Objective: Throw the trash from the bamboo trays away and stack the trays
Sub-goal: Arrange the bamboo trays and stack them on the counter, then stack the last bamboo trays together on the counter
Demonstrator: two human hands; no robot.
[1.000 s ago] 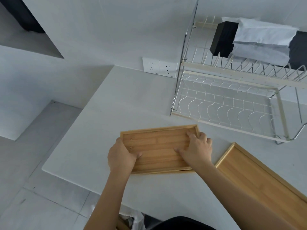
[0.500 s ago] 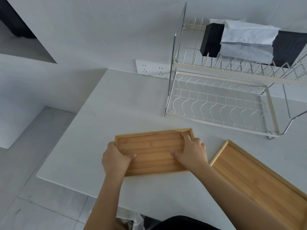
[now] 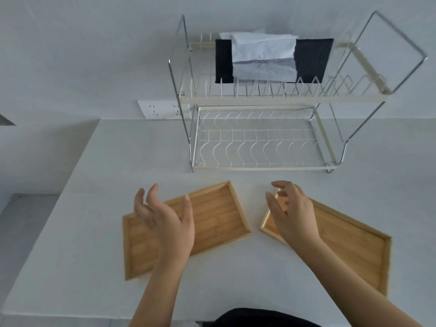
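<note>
Two bamboo trays lie flat on the white counter (image 3: 99, 284). The left bamboo tray (image 3: 219, 215) sits at an angle in front of me, with nothing visible in it. My left hand (image 3: 165, 223) hovers over its left half, fingers spread, holding nothing. The right bamboo tray (image 3: 354, 251) lies a short gap to the right, also with nothing visible in it. Above that tray's near-left corner floats my right hand (image 3: 290, 213), fingers loosely apart and holding nothing. No trash shows on either tray.
A two-tier wire dish rack (image 3: 259, 149) stands at the back of the counter, with a black box and white tissue (image 3: 264, 57) on its upper tier. A wall socket (image 3: 162, 109) is left of it. The counter's left edge drops to the floor (image 3: 14, 232).
Both hands have let go of the left tray and lifted off it with fingers spread. My right hand has shifted right, over the other tray. The view has swung right.
</note>
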